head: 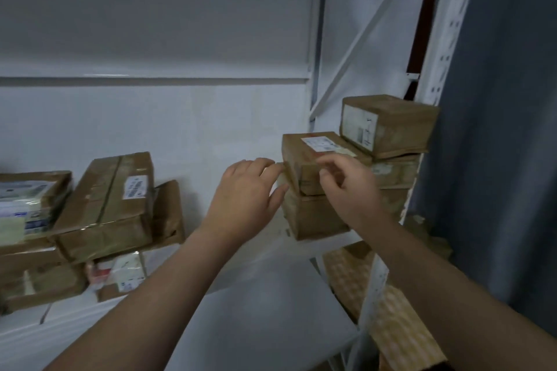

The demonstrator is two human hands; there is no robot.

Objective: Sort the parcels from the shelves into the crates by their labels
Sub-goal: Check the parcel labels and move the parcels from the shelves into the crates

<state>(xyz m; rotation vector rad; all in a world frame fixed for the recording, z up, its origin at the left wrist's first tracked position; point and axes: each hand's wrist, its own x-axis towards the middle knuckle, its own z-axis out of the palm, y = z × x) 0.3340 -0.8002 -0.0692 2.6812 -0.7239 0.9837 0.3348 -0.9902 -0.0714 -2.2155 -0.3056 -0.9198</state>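
Up on the white shelf (256, 295), the labelled brown parcel (301, 153) sits atop a lower parcel (310, 217), between both hands. The left hand (250, 187) is spread, with its fingertips touching the labelled parcel's left edge. The right hand (346, 187) curls at the front edge, and it is unclear whether it grips.

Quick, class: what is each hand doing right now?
Left hand: open, fingers touching the parcel's left edge.
Right hand: fingers curled at the parcel; grip cannot be told.
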